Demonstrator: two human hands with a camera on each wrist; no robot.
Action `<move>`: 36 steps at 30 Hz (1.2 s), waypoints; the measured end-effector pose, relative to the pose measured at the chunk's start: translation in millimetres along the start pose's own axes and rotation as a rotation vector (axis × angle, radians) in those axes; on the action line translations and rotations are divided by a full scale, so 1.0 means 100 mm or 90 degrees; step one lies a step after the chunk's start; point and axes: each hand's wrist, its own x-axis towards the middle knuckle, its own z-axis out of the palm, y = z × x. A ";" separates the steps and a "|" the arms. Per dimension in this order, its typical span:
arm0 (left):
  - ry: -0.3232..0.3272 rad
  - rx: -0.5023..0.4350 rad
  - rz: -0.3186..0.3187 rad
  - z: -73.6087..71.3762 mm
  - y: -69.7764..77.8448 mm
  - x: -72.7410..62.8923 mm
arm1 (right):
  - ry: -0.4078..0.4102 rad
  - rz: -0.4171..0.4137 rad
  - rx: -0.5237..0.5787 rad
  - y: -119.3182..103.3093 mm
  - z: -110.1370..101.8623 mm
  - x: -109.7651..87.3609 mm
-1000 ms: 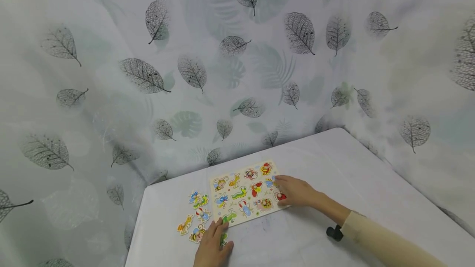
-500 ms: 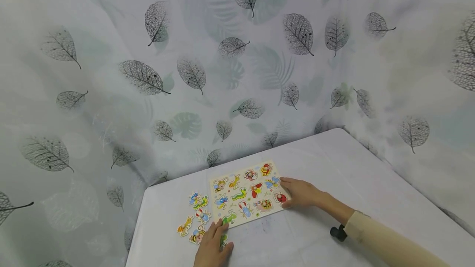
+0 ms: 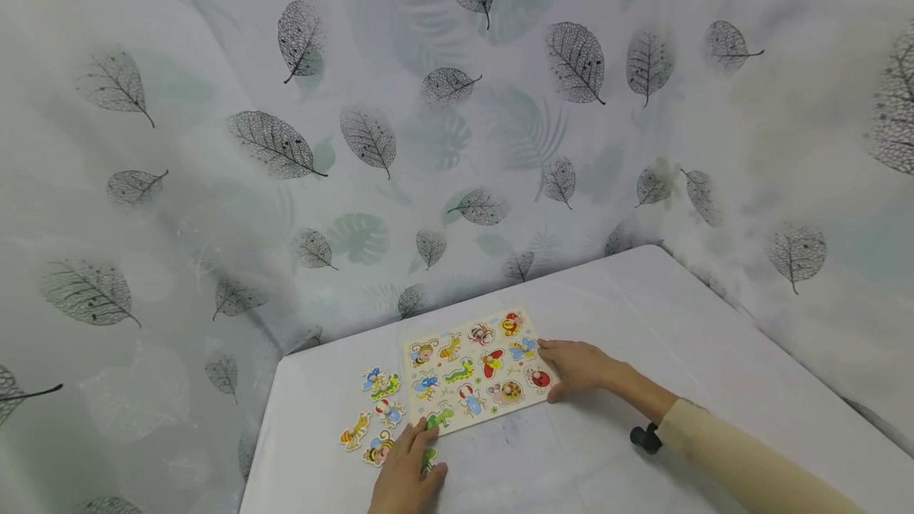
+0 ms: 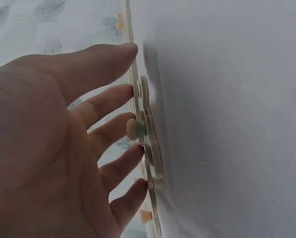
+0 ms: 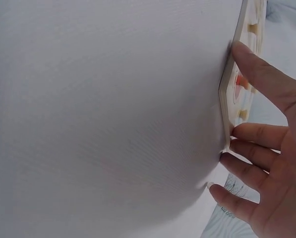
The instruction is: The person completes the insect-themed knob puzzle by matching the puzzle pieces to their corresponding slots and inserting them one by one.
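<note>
A pale wooden peg puzzle board printed with colourful insects lies on the white table. My left hand rests at its near left corner, fingertips on the board and over a green piece, partly covered. Seen from the left wrist, the relaxed fingers reach around a small round knob beside stacked wooden edges. My right hand touches the board's right side, its fingers spread along the edge. In the right wrist view, the thumb lies against one side of the board's corner and the fingertips against the other.
Left of the board lie several loose insect pieces, among them a blue fly, a caterpillar, a beetle, an orange ant and a bee. A leaf-patterned curtain hangs behind the table.
My right hand has slid slightly right, off the board's surface to its edge, uncovering the blue-winged insect and the ladybird. The left hand stays put.
</note>
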 end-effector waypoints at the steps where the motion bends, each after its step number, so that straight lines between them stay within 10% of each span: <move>1: -0.005 -0.002 0.000 -0.01 0.00 0.00 | -0.001 0.003 -0.005 0.00 0.00 0.01; 11: -0.066 -0.053 0.020 -0.21 0.00 0.03 | -0.020 0.019 0.000 -0.08 -0.05 -0.01; 22: 0.009 0.017 0.028 -0.39 -0.05 0.01 | -0.038 0.022 -0.015 -0.08 -0.07 -0.03; 36: -0.012 -0.006 0.025 -0.32 -0.07 0.11 | -0.034 0.014 -0.025 -0.04 -0.03 0.00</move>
